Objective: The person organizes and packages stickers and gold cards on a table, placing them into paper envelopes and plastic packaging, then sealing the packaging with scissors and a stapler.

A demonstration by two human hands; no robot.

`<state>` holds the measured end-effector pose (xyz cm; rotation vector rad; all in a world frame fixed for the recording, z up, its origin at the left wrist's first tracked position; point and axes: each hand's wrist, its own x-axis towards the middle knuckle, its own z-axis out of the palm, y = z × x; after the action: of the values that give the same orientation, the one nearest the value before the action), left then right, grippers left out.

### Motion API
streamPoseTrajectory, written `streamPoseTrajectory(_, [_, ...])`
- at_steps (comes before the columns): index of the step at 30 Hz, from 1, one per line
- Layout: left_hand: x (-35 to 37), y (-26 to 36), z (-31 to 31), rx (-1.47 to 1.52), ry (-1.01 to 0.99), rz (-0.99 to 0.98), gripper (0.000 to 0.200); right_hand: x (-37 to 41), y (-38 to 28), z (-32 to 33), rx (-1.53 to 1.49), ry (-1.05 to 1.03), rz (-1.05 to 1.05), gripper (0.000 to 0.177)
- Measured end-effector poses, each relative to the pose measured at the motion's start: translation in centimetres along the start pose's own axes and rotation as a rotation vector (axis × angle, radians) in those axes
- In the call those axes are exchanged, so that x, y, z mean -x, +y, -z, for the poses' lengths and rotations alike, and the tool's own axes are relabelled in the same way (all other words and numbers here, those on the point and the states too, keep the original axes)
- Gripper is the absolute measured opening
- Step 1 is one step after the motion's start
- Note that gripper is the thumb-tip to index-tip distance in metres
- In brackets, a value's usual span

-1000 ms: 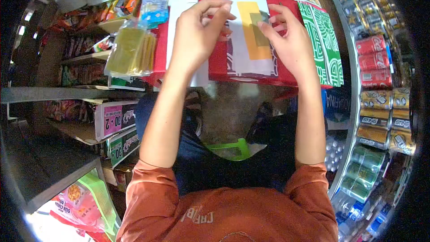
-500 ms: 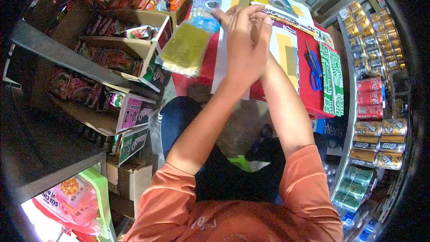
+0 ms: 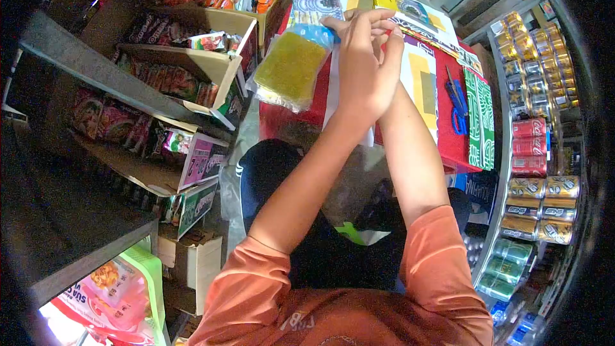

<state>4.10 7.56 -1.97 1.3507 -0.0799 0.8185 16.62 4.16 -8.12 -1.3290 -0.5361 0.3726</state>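
My left hand [image 3: 370, 74] lies crossed over my right wrist above the table, its fingers stretched out and apart. Under it, my right hand [image 3: 334, 24] is mostly hidden; the fingers that show point left, extended. I see nothing held in either hand. Beneath them are white printed sheets [image 3: 419, 80] with yellow and grey blocks. Just left of the hands sits a stack of yellow-green pieces in clear plastic [image 3: 291, 67], with a blue patterned packet [image 3: 315, 8] behind it. Blue-handled scissors [image 3: 458, 106] rest to the right, beside a green-and-white patterned sheet [image 3: 480, 115].
A red cloth [image 3: 291, 120] covers the table. Shelves with open cartons [image 3: 186, 64] of snack packets stand at left. Stacked drink cans [image 3: 529, 147] line the right side. A yellow packet [image 3: 403, 5] lies at the back of the table.
The view has shifted slightly, so the table and its things appear a little further right. My hands stay crossed in nearly the same pose.
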Motion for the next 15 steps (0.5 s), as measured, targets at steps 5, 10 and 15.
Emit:
streamPoseTrajectory(5, [0.0, 0.0, 0.1, 0.017, -0.02, 0.031, 0.027, -2.9, 6.5, 6.4, -0.548, 0.234, -0.166, 0.034])
streamPoseTrajectory(10, [0.2, -0.4, 0.0, 0.022, -0.004, 0.044, 0.024, -2.9, 3.9, 7.2, -0.291, 0.181, -0.201, 0.044])
streamPoseTrajectory(15, [0.5, -0.2, -0.1, 0.115, 0.029, 0.158, 0.021, 1.1, -5.9, 3.6, 0.279, 0.26, -0.162, 0.065])
